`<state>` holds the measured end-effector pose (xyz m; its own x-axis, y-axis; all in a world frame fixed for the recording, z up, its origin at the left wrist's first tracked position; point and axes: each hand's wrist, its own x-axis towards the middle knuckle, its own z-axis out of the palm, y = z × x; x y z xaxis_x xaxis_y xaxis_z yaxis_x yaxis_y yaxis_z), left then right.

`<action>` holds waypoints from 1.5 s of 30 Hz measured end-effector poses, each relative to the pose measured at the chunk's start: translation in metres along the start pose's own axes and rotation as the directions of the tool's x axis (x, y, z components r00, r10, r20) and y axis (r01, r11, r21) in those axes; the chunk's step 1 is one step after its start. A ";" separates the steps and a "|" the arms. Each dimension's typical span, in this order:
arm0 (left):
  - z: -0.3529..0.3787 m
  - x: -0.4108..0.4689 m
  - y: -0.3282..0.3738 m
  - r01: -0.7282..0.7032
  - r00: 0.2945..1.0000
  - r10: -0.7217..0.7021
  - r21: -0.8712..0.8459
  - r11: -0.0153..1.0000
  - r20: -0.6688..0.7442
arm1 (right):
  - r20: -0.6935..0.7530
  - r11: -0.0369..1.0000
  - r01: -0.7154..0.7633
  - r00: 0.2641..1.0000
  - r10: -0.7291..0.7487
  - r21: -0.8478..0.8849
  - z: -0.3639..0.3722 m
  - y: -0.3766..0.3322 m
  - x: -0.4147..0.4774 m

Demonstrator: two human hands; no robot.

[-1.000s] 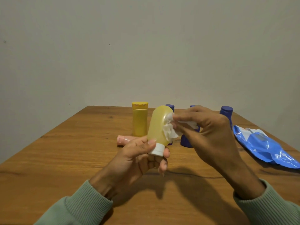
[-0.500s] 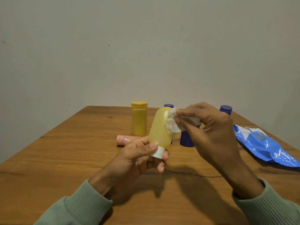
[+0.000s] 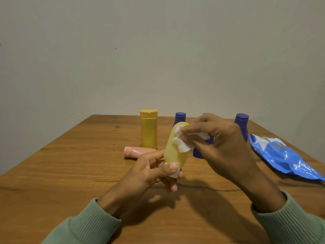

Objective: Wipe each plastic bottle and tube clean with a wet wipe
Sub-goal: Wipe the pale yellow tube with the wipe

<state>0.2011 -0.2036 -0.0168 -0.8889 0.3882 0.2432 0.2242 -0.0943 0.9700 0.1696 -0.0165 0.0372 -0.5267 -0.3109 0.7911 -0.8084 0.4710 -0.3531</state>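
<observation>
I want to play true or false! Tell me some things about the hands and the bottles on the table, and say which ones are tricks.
1. The right hand pinches a white wipe against the pale yellow bottle. True.
2. The left hand holds that bottle with its white cap pointing up. False: the cap points down, in the left hand's fingers.
3. The pink tube stands upright. False: it lies on its side on the table.
4. The blue wipe pack lies on the table at the right. True.
5. The right hand holds a purple bottle. False: the purple bottles stand on the table, unheld.
</observation>
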 end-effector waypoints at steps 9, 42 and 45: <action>0.006 0.000 0.001 -0.073 0.995 0.082 0.176 0.982 -0.047 | -0.017 0.999 -0.003 1.000 0.002 -0.035 0.009 -0.004 -0.005; -0.003 0.004 0.001 0.001 1.000 0.000 -0.458 0.889 0.003 | -0.016 0.994 -0.088 0.996 0.090 0.072 0.006 -0.002 -0.001; -0.003 0.004 0.002 0.010 1.000 -0.009 -0.479 0.878 0.004 | 0.125 0.988 -0.092 0.989 0.076 0.125 0.003 -0.001 0.000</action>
<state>0.1971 -0.2052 -0.0140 -0.8894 0.3925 0.2342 -0.0035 -0.5181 0.8553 0.1701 -0.0193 0.0365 -0.6154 -0.3747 0.6935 -0.7831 0.3911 -0.4836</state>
